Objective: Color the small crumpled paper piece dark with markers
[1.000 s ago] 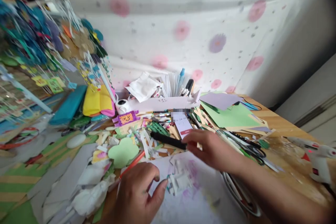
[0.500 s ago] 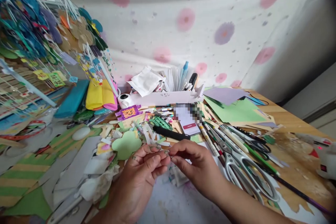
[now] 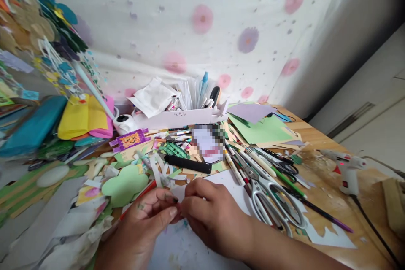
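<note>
Low in the middle, my left hand has its fingers curled, thumb and index pinched together at something too small to make out. My right hand meets it fingertip to fingertip, its fingers closed and their tips hidden behind the knuckles. Beneath both hands lies a white sheet with faint smudges. A green paper flower shape rests left of my hands. Just beyond them is a black slim holder, and to the right lie scissors with silver handles.
Behind stands a white box of pens and sleeves. A phone lies among paper scraps. Green and purple paper is stacked at the back right. A glue gun stands at the right, its cord trailing forward. Paper ornaments hang at the left.
The view has swung to the right, bringing the glue gun fully into sight. My right hand has turned over, its back now facing me and its fingers more tightly curled against the left fingertips.
</note>
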